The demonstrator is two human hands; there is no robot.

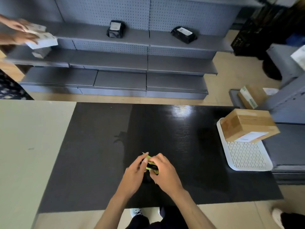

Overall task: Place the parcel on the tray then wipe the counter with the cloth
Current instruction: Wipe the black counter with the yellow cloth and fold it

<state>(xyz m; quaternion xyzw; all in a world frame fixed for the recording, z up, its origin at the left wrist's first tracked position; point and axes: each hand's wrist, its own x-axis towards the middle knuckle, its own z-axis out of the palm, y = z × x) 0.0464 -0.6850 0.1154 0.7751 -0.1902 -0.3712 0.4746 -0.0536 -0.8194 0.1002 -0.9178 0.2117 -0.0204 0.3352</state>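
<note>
Fingers (146, 161) on cloth (151, 164) (bunched)

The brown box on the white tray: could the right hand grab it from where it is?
Probably yes. The right hand is busy holding the cloth with the left hand, but only bare black counter lies between it and the parcel on the tray.

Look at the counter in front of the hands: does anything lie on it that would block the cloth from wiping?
Only at the right end: the white tray with the parcel sits there. The rest of the black counter shows nothing in the way. Both hands, left hand and right hand, hold the cloth.
</note>
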